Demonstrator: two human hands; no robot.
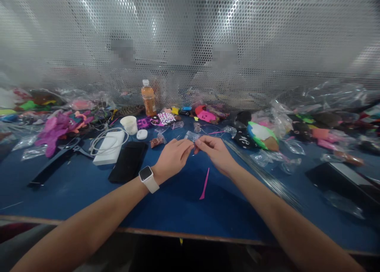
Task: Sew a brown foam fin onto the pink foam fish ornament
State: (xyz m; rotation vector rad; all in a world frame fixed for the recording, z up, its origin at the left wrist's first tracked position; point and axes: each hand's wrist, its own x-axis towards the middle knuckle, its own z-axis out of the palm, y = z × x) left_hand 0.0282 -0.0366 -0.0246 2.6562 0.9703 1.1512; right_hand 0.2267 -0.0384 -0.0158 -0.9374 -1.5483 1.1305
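Note:
My left hand point(174, 155), with a white watch on its wrist, and my right hand point(216, 151) meet above the middle of the table. Thumb and fingers of both are pinched together around a small clear plastic bag point(192, 136), whose upper part shows just beyond the fingertips. What is inside the bag, if anything, is hidden by the fingers. Below the hands a thin pink plastic tool point(204, 184) lies on the blue table point(178, 208). A small clear bag with brown clay-like stuff point(157, 140) rests left of my left hand.
To the left are a black phone point(128, 162), a white box with a cable point(109, 147), pliers point(56, 161) and a white cup point(129, 125). Thin metal wires point(264, 173) lie beside my right forearm. A drink bottle point(149, 99) stands before the perforated metal panel point(190, 38). Colourful clay pieces point(263, 135) line the back.

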